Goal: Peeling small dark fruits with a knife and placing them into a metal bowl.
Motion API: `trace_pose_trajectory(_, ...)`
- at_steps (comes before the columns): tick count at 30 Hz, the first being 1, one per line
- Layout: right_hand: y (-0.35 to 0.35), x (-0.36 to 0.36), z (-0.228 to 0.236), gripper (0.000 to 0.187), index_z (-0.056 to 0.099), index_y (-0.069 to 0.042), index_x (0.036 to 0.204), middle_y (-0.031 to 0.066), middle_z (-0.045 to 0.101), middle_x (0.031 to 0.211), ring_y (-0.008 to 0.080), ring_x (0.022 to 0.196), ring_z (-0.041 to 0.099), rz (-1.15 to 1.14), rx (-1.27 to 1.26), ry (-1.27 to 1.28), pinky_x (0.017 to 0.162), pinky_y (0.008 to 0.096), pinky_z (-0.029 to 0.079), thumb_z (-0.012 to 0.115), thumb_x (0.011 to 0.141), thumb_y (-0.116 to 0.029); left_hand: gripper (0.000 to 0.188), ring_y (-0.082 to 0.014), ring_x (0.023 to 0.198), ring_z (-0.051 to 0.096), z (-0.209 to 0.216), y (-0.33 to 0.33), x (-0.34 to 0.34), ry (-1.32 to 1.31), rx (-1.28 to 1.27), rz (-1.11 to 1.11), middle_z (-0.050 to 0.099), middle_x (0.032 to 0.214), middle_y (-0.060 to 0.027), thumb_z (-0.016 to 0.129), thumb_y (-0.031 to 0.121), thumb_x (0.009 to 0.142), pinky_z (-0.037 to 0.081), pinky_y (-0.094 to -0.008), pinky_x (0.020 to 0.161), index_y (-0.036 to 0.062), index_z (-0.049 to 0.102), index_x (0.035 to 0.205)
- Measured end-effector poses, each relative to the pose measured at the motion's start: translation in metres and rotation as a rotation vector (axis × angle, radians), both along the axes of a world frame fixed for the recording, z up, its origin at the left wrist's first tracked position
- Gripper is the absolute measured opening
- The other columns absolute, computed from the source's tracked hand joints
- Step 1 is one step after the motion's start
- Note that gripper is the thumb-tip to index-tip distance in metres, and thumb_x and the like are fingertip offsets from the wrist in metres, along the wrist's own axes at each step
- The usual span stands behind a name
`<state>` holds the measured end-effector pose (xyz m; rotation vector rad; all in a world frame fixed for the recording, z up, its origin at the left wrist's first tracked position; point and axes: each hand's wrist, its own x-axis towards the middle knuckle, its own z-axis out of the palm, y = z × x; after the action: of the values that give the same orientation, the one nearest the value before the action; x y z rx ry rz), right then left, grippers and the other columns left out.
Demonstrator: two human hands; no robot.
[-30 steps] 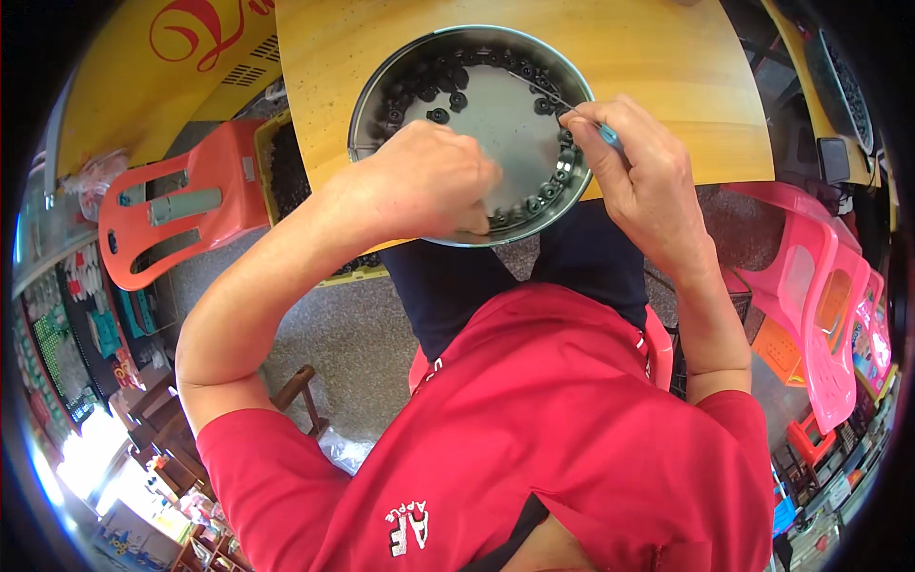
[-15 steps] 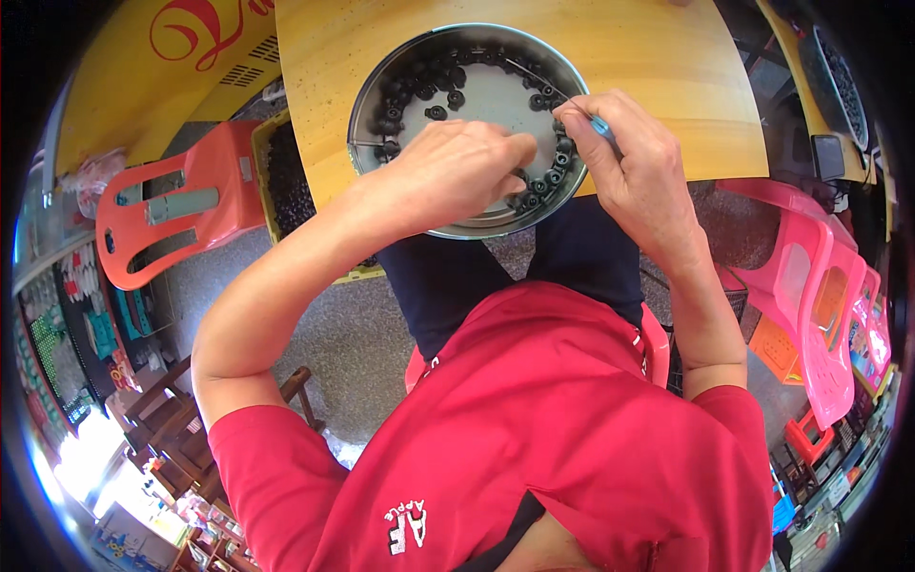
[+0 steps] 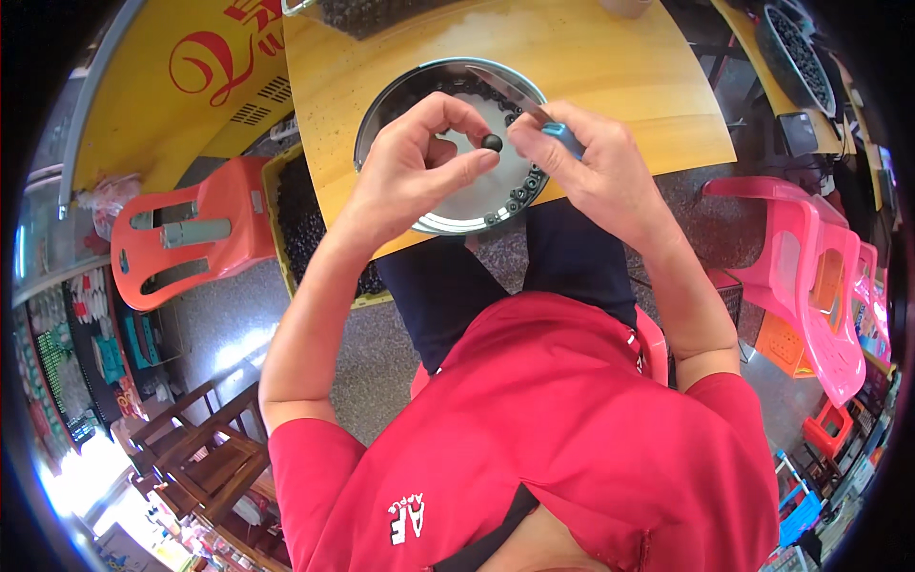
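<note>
My left hand (image 3: 410, 167) pinches a small round black piece (image 3: 492, 142) between thumb and forefinger, above the metal pan. My right hand (image 3: 605, 162) grips a knife (image 3: 562, 138) by its blue handle. The knife's blade slants up and left over the pan, and the right fingertips are just beside the black piece. Below both hands, the round metal pan (image 3: 404, 81) sits at the near edge of the table. Several black ring-like pieces (image 3: 519, 194) lie along its right side, and others lie at the back. My left hand hides part of the pan.
The yellow wooden table (image 3: 648, 105) carries a clear container (image 3: 372, 14) of dark pieces at its far edge. A yellow crate (image 3: 283, 238) of dark pieces stands left of my legs, beside an orange chair (image 3: 224, 214). Pink chairs (image 3: 777, 248) stand at the right.
My left hand has risen from inside the pan and now shows the black piece in its pinch. The knife has turned so its blade shows broad. The view has shifted slightly.
</note>
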<state>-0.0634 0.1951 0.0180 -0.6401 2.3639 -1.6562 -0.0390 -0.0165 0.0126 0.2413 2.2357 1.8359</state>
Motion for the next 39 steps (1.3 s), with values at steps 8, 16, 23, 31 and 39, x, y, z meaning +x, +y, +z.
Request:
trace_pose_trajectory(8, -0.008, 0.016, 0.01, 0.023, 0.067, -0.002, 0.095, -0.0014, 0.064, 0.081, 0.0023, 0.068, 0.053, 0.109, -0.418, -0.283, 0.059, 0.0186, 0.042, 0.068, 0.089, -0.024, 0.023, -0.0015, 0.075, 0.059, 0.003, 0.01, 0.029, 0.067, 0.341, 0.1, 0.06, 0.097, 0.0003, 0.07, 0.005, 0.086, 0.045, -0.0151, 0.063, 0.0022, 0.058, 0.106)
trace_pose_trajectory(16, -0.012, 0.025, 0.018, 0.022, 0.067, -0.005, 0.093, -0.0026, 0.062, 0.075, 0.0, 0.057, 0.043, 0.105, -0.459, -0.378, 0.047, 0.0177, 0.031, 0.068, 0.09, -0.027, 0.022, 0.0002, 0.065, 0.053, -0.003, 0.017, 0.048, -0.023, 0.425, 0.305, 0.066, 0.088, -0.0009, 0.073, 0.01, 0.085, 0.038, -0.0146, 0.053, 0.0016, 0.066, 0.104)
trace_pose_trajectory(23, -0.015, 0.029, 0.014, 0.022, 0.065, -0.003, 0.094, -0.0009, 0.063, 0.078, 0.0027, 0.059, 0.045, 0.059, -0.353, -0.334, 0.049, 0.0215, 0.036, 0.063, 0.094, -0.025, 0.02, 0.0025, 0.062, 0.048, 0.003, 0.023, 0.057, -0.01, 0.415, 0.381, 0.066, 0.083, 0.0016, 0.072, 0.011, 0.086, 0.032, -0.0133, 0.05, 0.0029, 0.068, 0.104)
trace_pose_trajectory(31, -0.017, 0.037, 0.002, 0.011, 0.06, 0.0, 0.092, 0.0133, 0.058, 0.081, 0.029, 0.067, 0.058, -0.002, 0.098, 0.592, 0.058, 0.0342, 0.045, 0.062, 0.089, -0.01, 0.021, 0.003, 0.064, 0.043, -0.01, 0.023, 0.058, 0.082, 0.532, 0.386, 0.061, 0.086, 0.0038, 0.068, 0.015, 0.09, 0.031, -0.0134, 0.051, 0.005, 0.06, 0.106)
trace_pose_trajectory(39, -0.019, 0.037, -0.003, 0.01, 0.059, 0.0, 0.092, 0.0129, 0.057, 0.079, 0.0312, 0.068, 0.059, -0.036, 0.14, 0.647, 0.058, 0.0372, 0.046, 0.064, 0.085, -0.007, 0.019, 0.0025, 0.06, 0.04, -0.012, 0.028, 0.059, 0.103, 0.509, 0.397, 0.058, 0.083, 0.0056, 0.067, 0.016, 0.091, 0.028, -0.014, 0.049, 0.0057, 0.059, 0.104)
